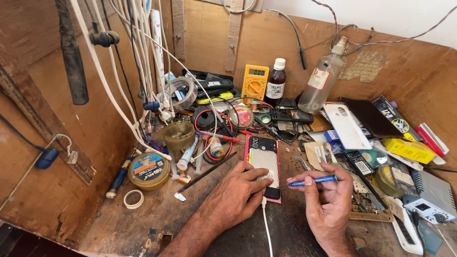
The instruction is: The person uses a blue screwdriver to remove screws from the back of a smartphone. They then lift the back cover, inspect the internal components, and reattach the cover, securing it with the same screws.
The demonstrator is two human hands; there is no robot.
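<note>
An opened smartphone [263, 161] lies back-side up on a wooden bench [157, 219], with a red frame edge and a white cable [267, 228] plugged into its near end. My left hand [236, 195] rests on the phone's lower part, fingers pressing it down. My right hand [328, 200] grips a blue precision screwdriver [312, 181] whose tip points left at the phone's lower right edge.
A yellow multimeter [255, 82], a dark bottle [275, 82] and a clear spray bottle [322, 78] stand at the back. White cables [135, 71] hang at the left. A round tin [149, 170], tape roll [134, 199], tweezers, phone covers and small boxes crowd both sides.
</note>
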